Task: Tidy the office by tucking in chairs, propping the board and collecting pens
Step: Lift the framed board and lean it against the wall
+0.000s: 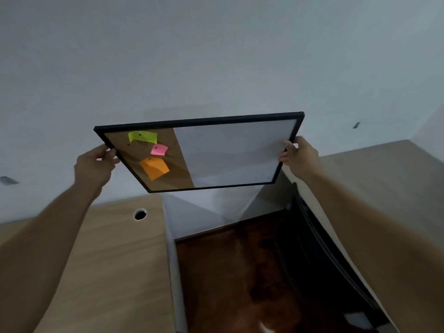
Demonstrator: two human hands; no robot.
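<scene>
Head view, nearest first: two bare forearms reach up over the gap between two pale wood desks. Left hand (95, 164) pinches the left edge, right hand (299, 156) the right edge, of a black-framed half-cork, half-white board (230, 152) — held in the air, tilted, clear of the grey wall (216, 56). Propping step underway; next, I'd judge, its lower edge needs a resting place — then lean it back.

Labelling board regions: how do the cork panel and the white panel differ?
The cork panel is brown and is the narrower strip, on the left; the white panel is pale and much wider, on the right. The cork panel carries three pinned notes, green, pink and orange; the white panel looks bare. Both sit in one black frame, held tilted in the air.
</scene>
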